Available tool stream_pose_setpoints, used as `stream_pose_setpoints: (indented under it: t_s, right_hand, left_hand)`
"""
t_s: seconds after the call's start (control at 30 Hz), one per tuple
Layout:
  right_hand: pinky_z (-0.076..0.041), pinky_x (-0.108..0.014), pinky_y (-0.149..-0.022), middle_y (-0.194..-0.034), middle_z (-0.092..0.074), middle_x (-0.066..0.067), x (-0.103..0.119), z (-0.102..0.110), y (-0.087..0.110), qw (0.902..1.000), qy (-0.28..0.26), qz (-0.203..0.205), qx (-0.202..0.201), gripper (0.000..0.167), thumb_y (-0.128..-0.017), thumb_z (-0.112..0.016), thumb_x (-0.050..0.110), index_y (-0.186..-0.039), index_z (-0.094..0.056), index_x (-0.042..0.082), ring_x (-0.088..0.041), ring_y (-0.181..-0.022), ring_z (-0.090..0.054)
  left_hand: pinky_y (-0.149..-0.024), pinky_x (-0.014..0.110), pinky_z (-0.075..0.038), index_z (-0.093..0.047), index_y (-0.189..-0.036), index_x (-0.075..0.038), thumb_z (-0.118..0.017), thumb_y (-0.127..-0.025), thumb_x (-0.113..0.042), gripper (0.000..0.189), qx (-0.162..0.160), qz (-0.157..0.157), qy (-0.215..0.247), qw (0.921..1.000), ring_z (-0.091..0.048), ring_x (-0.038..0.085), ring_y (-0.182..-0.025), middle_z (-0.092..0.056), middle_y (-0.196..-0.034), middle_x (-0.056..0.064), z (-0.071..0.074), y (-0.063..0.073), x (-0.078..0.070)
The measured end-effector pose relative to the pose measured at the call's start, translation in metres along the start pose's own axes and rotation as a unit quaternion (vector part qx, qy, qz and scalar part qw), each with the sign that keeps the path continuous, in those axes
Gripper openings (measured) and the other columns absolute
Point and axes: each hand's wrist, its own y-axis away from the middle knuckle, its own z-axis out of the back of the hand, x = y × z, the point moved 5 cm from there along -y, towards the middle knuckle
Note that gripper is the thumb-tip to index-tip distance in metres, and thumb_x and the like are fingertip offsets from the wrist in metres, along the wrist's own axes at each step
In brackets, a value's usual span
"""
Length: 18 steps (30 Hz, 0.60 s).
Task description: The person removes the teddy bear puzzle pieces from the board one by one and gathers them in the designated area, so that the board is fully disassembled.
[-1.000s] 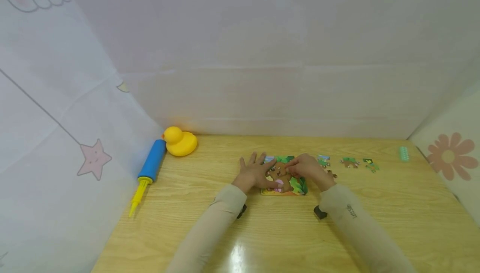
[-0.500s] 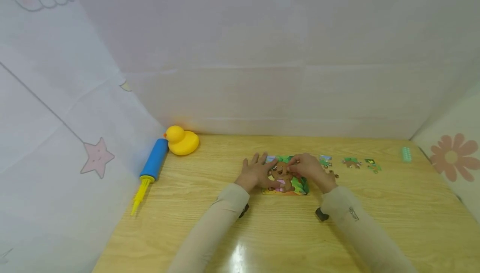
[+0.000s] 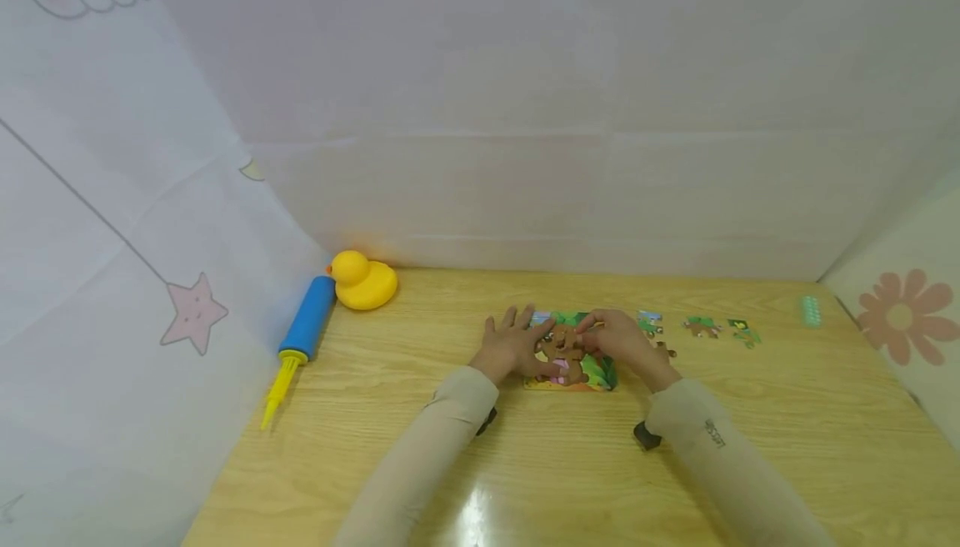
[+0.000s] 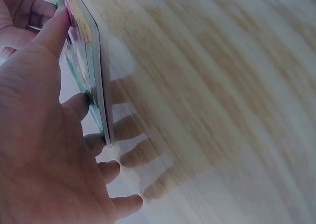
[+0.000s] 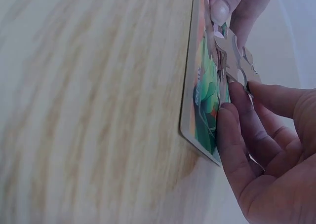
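Observation:
A jigsaw puzzle with a brown bear and green leaves lies in its tray on the table. My left hand is spread over its left side, thumb on the picture and the outer fingers past the edge, as the left wrist view shows. The right hand pinches a puzzle piece between thumb and fingers over the right part of the picture. In the right wrist view that piece stands tilted up from the puzzle, its pale underside showing. Part of the bear's face is broken up under the hands.
Several loose puzzle pieces lie to the right, one partly behind the right wrist. A small light-green studded block sits at the far right. At the back left are a yellow rubber duck and a blue and yellow hand pump.
The bear's face was whole one second ago; now a piece there is raised and tilted in the right hand. The left hand stays in place on the puzzle.

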Motion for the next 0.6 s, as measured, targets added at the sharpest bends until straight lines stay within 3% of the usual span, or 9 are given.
stream_pose_setpoints:
  t_s: [0.17, 0.27, 0.4, 0.6]
  right_hand:
    - [-0.062, -0.036, -0.076, -0.111, -0.073, -0.017, -0.006, 0.0, -0.002, 0.9998, -0.021, -0.004, -0.003, 0.023, -0.1, -0.062, 0.018, -0.116, -0.067, 0.003, -0.02, -0.087, -0.072]
    - [-0.062, -0.036, -0.078, -0.113, -0.072, -0.015, -0.011, 0.0, -0.003, 0.9978, -0.063, -0.019, 0.006, 0.026, -0.101, -0.062, 0.019, -0.121, -0.066, 0.002, -0.02, -0.089, -0.071]
    - [-0.062, -0.035, -0.079, -0.116, -0.071, -0.013, -0.018, 0.001, -0.003, 0.9907, -0.129, -0.037, 0.024, 0.031, -0.102, -0.06, 0.019, -0.127, -0.062, 0.001, -0.019, -0.088, -0.071]
    - [-0.063, -0.032, -0.077, -0.114, -0.068, -0.01, -0.023, 0.009, 0.004, 0.9798, -0.195, -0.026, 0.035, 0.036, -0.104, -0.056, 0.016, -0.134, -0.054, -0.005, -0.015, -0.082, -0.071]
  left_hand:
    - [-0.124, 0.067, -0.009, -0.019, -0.161, -0.044, -0.058, -0.083, -0.08, 0.095, 0.001, 0.001, 0.002, 1.0, -0.004, 0.032, -0.16, -0.005, -0.173, 0.002, 0.0, 0.0, 0.0]
    - [-0.124, 0.066, -0.007, -0.017, -0.161, -0.044, -0.059, -0.083, -0.08, 0.096, 0.008, 0.002, 0.002, 1.0, -0.002, 0.032, -0.16, -0.003, -0.173, 0.001, -0.001, 0.0, 0.0]
    - [-0.125, 0.066, -0.007, -0.017, -0.162, -0.043, -0.059, -0.083, -0.079, 0.096, 0.013, 0.002, 0.002, 0.9999, -0.001, 0.032, -0.16, -0.002, -0.173, 0.001, -0.002, 0.001, 0.0]
    - [-0.125, 0.065, -0.008, -0.02, -0.161, -0.042, -0.058, -0.083, -0.08, 0.096, 0.001, -0.003, 0.004, 1.0, -0.003, 0.032, -0.16, -0.005, -0.173, 0.002, -0.001, 0.004, -0.001]
